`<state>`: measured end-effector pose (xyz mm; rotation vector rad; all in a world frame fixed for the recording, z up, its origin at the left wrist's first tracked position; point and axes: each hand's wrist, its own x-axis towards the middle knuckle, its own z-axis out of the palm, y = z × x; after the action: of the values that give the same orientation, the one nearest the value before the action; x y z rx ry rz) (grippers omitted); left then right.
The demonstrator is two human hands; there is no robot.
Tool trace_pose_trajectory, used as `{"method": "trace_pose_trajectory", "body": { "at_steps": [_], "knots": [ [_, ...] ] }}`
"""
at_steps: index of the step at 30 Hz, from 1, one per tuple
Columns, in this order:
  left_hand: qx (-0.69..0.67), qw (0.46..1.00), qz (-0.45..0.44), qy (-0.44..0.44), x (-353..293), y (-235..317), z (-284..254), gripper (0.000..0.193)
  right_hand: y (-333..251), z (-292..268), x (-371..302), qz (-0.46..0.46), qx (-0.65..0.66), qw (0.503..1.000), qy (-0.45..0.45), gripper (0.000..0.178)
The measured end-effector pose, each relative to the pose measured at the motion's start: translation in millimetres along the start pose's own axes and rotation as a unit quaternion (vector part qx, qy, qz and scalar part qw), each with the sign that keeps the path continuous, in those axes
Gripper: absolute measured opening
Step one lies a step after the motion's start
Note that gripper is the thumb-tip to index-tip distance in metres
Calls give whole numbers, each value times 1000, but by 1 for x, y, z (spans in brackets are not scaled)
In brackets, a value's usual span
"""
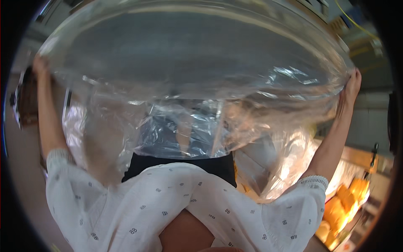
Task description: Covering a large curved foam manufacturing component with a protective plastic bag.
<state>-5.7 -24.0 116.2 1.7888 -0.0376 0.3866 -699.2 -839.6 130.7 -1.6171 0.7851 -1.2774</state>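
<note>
A large clear plastic bag (189, 54) is stretched wide between my two raised hands. Its mouth gapes in a broad oval, and the crinkled film hangs down in front of my body. At the far left, my left hand (40, 65) is closed on one side of the bag's rim, slightly blurred. My right hand (354, 83) grips the opposite side at the far right, where the film gathers into folds. Nothing that I can make out lies inside the bag. My dark clothing shows through the lower film.
Yellow-orange items (346, 203) sit in bright light at the lower right, beside a wooden edge (361, 159). A dark object with a brown side (28, 101) stands behind my left arm. A yellow cord (354, 21) runs across the upper right.
</note>
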Motion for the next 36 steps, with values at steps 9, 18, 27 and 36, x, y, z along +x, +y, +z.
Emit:
{"method": "trace_pose_trajectory", "body": {
  "at_steps": [9, 18, 27, 36],
  "knots": [
    [208, 967, 148, -18, -21, -54, 71, 34, 88, 56, -10, -99, -344, 930, -79, 33],
    [167, 978, 123, -28, -21, -54, 147, 29, 122, 13, 43, -85, -372, 921, -73, 36],
    [125, 982, 134, -44, -6, -47, 152, 28, 108, 51, 41, -112, -541, 833, 41, 38],
    [279, 957, 83, 11, 7, -64, 173, 35, 93, 56, 26, -147, -529, 833, 60, 35]
  ]
}}
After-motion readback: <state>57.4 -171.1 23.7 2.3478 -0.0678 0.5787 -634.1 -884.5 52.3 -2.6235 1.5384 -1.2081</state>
